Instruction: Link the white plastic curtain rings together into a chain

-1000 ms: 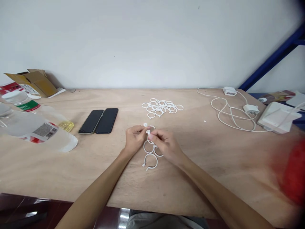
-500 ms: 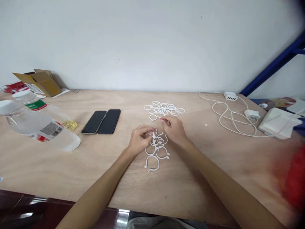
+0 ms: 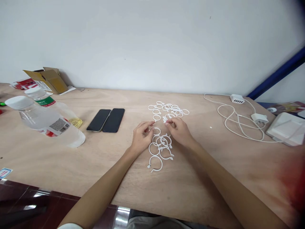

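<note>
The left hand (image 3: 143, 136), palm inward, was above the pale wooden worktop (image 3: 181, 197) with its fingers curved and only a narrow space between thumb and forefinger; whether it gripped anything could not be told. The right hand (image 3: 179, 131) had thumb and fingertips pinched together on a white plastic ring with a small clasp (image 3: 165, 120), just in front of a loose pile of thin white plastic rings (image 3: 168, 108) lying towards the wall.

Nearer the person, between the forearms, lay a second group of white rings (image 3: 164, 141), overlapping one another; the nearest of them gaped at its lower left.

To the left, two black-screened smartphones (image 3: 113, 120) lay side by side, and beyond them were clear plastic bottles with white caps (image 3: 53, 125) and an open brown cardboard box (image 3: 56, 82). To the right, a looped white cable (image 3: 225, 118) lay near a white multi-port charger (image 3: 237, 99).
</note>
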`<state>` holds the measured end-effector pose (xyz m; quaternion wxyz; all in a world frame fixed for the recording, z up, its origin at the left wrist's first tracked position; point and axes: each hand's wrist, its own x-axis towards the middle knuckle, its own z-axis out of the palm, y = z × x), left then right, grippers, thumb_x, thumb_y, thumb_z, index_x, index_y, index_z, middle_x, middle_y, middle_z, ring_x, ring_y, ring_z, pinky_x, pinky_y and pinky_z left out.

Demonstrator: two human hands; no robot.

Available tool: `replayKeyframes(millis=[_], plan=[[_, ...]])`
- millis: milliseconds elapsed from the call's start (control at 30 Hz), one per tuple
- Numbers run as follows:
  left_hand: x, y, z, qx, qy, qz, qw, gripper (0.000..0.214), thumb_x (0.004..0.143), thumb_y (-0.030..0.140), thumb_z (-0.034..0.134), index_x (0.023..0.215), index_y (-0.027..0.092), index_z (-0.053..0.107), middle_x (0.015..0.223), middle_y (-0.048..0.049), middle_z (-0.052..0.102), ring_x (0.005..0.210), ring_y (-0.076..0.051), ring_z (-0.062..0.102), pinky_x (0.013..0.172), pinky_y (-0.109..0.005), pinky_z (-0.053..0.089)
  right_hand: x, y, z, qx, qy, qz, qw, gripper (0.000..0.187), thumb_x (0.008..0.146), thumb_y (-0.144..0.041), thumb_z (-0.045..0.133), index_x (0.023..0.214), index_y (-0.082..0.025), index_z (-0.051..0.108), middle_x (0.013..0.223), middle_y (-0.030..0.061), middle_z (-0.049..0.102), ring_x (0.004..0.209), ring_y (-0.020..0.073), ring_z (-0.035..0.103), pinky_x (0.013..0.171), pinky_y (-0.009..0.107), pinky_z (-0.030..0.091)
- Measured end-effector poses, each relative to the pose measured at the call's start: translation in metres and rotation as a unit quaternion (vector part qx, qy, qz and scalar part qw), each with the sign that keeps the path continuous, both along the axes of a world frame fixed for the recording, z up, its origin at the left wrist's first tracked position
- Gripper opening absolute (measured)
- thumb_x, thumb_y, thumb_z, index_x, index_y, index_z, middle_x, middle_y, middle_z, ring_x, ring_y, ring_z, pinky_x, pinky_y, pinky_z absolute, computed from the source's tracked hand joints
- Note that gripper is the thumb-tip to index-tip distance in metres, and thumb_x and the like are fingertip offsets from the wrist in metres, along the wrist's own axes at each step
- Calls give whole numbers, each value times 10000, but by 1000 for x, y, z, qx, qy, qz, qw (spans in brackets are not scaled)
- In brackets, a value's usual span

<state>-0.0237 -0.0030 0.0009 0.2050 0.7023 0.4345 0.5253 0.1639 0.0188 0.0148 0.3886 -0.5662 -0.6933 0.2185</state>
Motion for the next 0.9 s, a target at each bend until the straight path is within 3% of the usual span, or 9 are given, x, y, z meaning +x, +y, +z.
replayKeyframes(millis=[100,200,333,433,567,700,900], plan=[[1,-1,0,16,17,-7,1000,267,822,193,595,1078,176,668,974,-69,681,681,-110,555,668,-257,497,-8,-18,10,-73,147,17,986,225,815,-390,552,853,-179,620,796,32,641,722,166,578,696,312,461],[2,-3,1,33,38,-24,998,265,836,225,605,1090,173,662,991,-80,690,707,-121,592,679,-266,515,-18,-33,15,-142,264,51,953,291,793,-460,587,852,-176,620,776,25,650,689,147,578,625,269,446],[2,-6,0,82,54,-31,995,192,871,197,558,1010,165,687,923,-84,715,790,-147,643,736,-273,524,-30,-47,15,-199,328,90,919,329,761,-504,627,824,-182,644,702,-2,612,549,94,476,520,231,371],[1,-7,0,95,78,-24,992,185,884,176,518,869,167,701,803,-68,714,727,-140,640,696,-256,513,-36,-53,15,-218,348,105,906,331,757,-507,624,762,-176,635,664,-8,581,516,84,416,503,232,341],[0,-7,3,87,118,-18,989,256,896,191,466,736,165,665,657,-42,649,605,-125,574,592,-240,461,-43,-64,20,-164,304,103,933,293,789,-444,592,667,-179,615,592,-24,495,543,102,410,530,245,338],[-1,-6,5,67,102,1,993,328,894,237,495,588,167,590,532,-4,548,504,-104,484,509,-231,392,-47,-75,22,-86,223,124,963,236,817,-379,571,692,-190,640,629,-14,527,618,127,464,595,258,365],[1,-4,0,56,82,-55,994,189,887,186,507,884,172,696,830,-74,698,756,-154,628,699,-272,505,-23,-56,17,-71,159,65,983,303,885,-418,488,811,-196,679,728,16,613,697,161,546,647,273,414]])
